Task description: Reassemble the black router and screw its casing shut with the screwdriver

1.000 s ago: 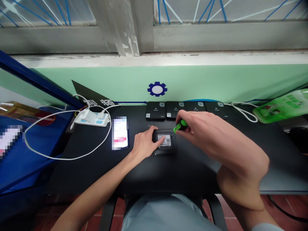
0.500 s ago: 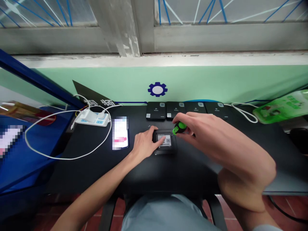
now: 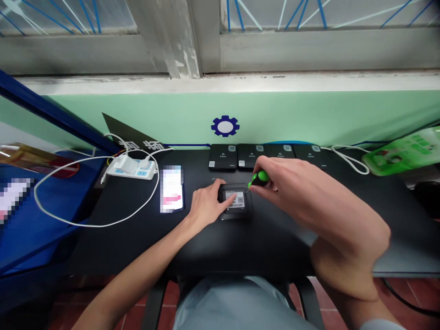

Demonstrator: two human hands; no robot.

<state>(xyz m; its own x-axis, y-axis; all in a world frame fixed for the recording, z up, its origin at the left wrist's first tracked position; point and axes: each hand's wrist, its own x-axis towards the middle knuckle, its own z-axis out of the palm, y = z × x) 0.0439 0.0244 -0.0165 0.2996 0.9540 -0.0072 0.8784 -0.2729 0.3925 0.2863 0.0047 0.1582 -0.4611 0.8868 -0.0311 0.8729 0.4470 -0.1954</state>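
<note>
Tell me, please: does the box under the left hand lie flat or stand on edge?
Flat: the box lies with its label facing up, the left hand on it.

The left hand point(image 3: 204, 204) steadies the black device point(image 3: 237, 201), and the right hand point(image 3: 290, 185) holds the screwdriver point(image 3: 260, 178) at its 2 o'clock corner. The phone point(image 3: 172, 189) lies at the device's 9 o'clock, the black boxes point(image 3: 222, 158) across 12 to 2.
</note>
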